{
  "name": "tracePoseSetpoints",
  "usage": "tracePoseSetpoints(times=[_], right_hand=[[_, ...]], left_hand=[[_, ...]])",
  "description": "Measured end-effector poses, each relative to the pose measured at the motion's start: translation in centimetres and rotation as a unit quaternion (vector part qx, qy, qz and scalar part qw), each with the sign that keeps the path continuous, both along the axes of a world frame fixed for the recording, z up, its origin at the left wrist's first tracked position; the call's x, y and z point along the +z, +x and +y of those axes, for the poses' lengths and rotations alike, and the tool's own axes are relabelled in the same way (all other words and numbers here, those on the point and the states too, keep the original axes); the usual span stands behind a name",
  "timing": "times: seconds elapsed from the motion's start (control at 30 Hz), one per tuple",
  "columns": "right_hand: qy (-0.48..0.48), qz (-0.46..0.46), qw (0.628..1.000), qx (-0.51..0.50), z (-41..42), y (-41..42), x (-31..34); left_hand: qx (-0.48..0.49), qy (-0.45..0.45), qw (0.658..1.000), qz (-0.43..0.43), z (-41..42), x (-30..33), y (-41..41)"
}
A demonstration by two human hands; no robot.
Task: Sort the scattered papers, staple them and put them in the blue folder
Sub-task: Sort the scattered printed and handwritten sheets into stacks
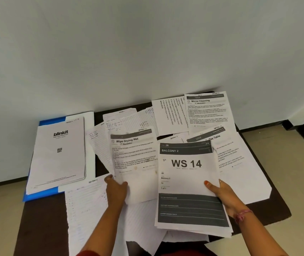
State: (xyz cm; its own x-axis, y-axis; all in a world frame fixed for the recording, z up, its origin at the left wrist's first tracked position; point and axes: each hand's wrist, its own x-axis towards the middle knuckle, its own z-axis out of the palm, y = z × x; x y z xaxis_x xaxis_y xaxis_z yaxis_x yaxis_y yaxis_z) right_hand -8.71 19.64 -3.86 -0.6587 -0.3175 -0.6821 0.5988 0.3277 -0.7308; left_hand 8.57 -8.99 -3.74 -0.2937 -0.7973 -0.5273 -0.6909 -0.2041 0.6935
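Printed and lined papers lie scattered over a dark table [42, 218]. My right hand [221, 193] grips a stack of sheets topped by the "WS 14 / Balcony 2" page [186, 174], thumb on top at its right edge. My left hand [116, 187] pinches the bottom of the "Wipe Drying Mat" sheet [134, 154], lifted off the lined pages beneath. The blue folder [42, 194] lies at the left under a stapled "blinkit" bundle [60, 154]. No stapler is in view.
"Mirror Cleaning" [207, 111] and a sideways task sheet [169, 115] lie at the back right, a "Coffee Table" sheet [230, 156] beside them. Lined pages [84, 206] cover the front left. A white wall [147, 52] stands behind; tiled floor [286, 154] lies to the right.
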Motion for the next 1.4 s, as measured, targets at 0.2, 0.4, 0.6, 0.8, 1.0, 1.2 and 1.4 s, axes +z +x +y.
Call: tracePoseSetpoints(times=[0.2,0.4,0.6,0.8,1.0,1.2,1.4], right_hand=[[0.002,-0.001,1.0,0.0,-1.4,0.3,0.0],[0.0,-0.004,1.0,0.001,-2.1,0.4,-0.5],[0.003,-0.003,1.0,0.001,-2.0,0.4,-0.7],[-0.011,-0.013,1.0,-0.023,-1.3,-0.1,-0.7],[-0.018,-0.014,0.999,-0.043,0.0,-0.9,0.0],[-0.017,-0.014,0.999,-0.039,1.6,-2.9,0.3],[0.003,0.004,0.999,-0.033,3.4,-5.9,0.4]], left_hand=[[-0.001,0.022,1.0,0.001,1.3,-0.5,2.4],[-0.023,0.013,1.0,-0.006,1.4,-0.6,2.4],[-0.051,-0.009,0.998,-0.026,1.1,-1.0,2.5],[-0.059,-0.105,0.976,-0.179,1.4,-0.4,1.7],[-0.053,-0.154,0.981,-0.105,1.3,0.6,-2.0],[-0.103,-0.141,0.984,-0.033,1.1,2.3,-9.1],[-0.173,-0.084,0.98,0.047,0.9,2.5,-16.6]])
